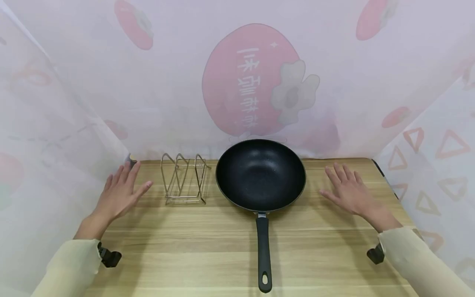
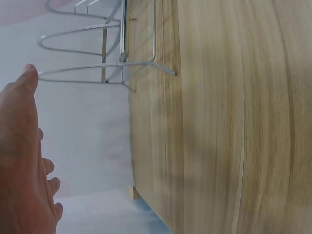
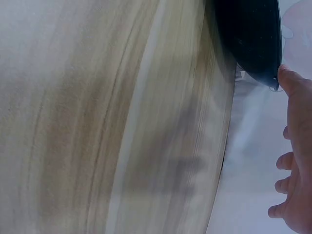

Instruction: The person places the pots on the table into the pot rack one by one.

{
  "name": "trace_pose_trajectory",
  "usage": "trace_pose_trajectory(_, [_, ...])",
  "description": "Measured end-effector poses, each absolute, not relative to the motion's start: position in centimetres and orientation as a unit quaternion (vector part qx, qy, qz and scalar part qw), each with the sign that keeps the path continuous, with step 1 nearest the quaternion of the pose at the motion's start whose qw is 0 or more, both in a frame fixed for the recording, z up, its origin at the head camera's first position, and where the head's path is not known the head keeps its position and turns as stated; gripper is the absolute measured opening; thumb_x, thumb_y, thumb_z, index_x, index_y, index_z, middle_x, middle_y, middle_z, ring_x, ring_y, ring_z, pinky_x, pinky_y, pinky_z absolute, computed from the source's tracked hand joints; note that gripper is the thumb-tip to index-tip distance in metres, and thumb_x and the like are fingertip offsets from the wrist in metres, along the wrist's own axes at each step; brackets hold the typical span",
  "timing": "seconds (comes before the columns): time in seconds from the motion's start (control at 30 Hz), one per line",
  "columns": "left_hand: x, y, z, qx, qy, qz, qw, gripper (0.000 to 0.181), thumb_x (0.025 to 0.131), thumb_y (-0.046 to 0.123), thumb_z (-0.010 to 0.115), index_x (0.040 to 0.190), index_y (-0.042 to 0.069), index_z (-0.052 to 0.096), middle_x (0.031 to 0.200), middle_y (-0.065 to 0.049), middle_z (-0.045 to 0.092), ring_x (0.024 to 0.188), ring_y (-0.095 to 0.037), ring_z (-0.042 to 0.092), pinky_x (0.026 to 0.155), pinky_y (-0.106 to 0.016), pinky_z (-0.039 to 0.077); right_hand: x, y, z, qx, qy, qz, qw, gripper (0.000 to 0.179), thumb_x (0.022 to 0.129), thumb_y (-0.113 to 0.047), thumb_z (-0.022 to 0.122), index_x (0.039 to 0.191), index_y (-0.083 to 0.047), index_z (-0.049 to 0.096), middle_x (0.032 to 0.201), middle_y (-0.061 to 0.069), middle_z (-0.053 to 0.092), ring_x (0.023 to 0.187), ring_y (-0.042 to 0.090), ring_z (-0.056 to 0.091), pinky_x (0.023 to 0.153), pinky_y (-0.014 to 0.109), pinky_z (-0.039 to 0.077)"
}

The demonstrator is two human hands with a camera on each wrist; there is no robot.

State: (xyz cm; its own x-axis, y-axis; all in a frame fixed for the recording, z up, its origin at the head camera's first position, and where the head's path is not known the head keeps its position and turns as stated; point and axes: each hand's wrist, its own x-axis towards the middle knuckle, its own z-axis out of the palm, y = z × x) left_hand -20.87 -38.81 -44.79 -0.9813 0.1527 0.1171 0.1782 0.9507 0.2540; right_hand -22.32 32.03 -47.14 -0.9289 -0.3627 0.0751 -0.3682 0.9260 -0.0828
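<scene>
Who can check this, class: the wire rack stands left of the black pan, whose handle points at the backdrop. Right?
Not quite: the head view shows the handle pointing away from the backdrop, toward the camera. The wire rack does stand left of the black pan.

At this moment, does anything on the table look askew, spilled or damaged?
Nothing stands out: the black pan sits upright, the wire rack stands beside it, and no spill or damage shows.

A wood-grain table (image 1: 185, 247) carries a rack (image 1: 185, 197) and a pan (image 1: 261, 177): the rack stands near the left hand (image 1: 119, 194), on its thumb side; the pan lies between rack and right hand (image 1: 349, 192).
</scene>
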Motion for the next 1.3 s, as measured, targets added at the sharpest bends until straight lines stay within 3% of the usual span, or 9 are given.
trace_pose_trajectory(0.33, [-19.6, -37.0, -43.6, -0.102, -0.983, -0.132, 0.076, 0.087, 0.110, 0.056, 0.044, 0.171, 0.011, 0.001, 0.174, -0.028, -0.002, 0.159, -0.053, 0.002, 0.120, -0.078, 0.006, -21.0, 31.3, -47.3, 0.196, -0.978, 0.062, 0.019, 0.087, 0.107, -0.059, 0.053, 0.165, 0.001, 0.028, 0.169, 0.035, 0.022, 0.154, 0.060, 0.018, 0.117, 0.079, 0.021])
trace_pose_trajectory(0.57, [-19.1, -35.5, -43.1, -0.119, -0.981, -0.127, 0.085, 0.086, 0.111, 0.055, 0.045, 0.171, 0.010, 0.002, 0.174, -0.028, -0.001, 0.161, -0.049, 0.000, 0.126, -0.071, 0.000, -20.3, 30.8, -47.5, 0.196, -0.975, 0.101, 0.003, 0.088, 0.106, -0.056, 0.058, 0.166, 0.000, 0.026, 0.169, 0.034, 0.021, 0.155, 0.059, 0.015, 0.118, 0.079, 0.020])
trace_pose_trajectory(0.83, [-18.2, -33.0, -43.0, -0.142, -0.979, -0.123, 0.085, 0.086, 0.111, 0.054, 0.046, 0.171, 0.009, 0.004, 0.174, -0.028, 0.003, 0.160, -0.050, 0.009, 0.129, -0.063, 0.003, -19.2, 30.4, -48.0, 0.207, -0.970, 0.124, 0.001, 0.084, 0.106, -0.052, 0.059, 0.162, 0.005, 0.032, 0.165, 0.036, 0.030, 0.151, 0.061, 0.024, 0.117, 0.076, 0.027])
trace_pose_trajectory(1.3, [-16.6, -28.2, -43.6, -0.172, -0.974, -0.131, 0.072, 0.088, 0.109, 0.056, 0.050, 0.171, 0.011, 0.007, 0.176, -0.023, 0.009, 0.159, -0.050, 0.015, 0.127, -0.067, 0.014, -17.0, 28.5, -48.5, 0.221, -0.954, 0.200, -0.023, 0.079, 0.107, -0.047, 0.061, 0.161, 0.005, 0.036, 0.164, 0.034, 0.034, 0.149, 0.059, 0.031, 0.117, 0.074, 0.030])
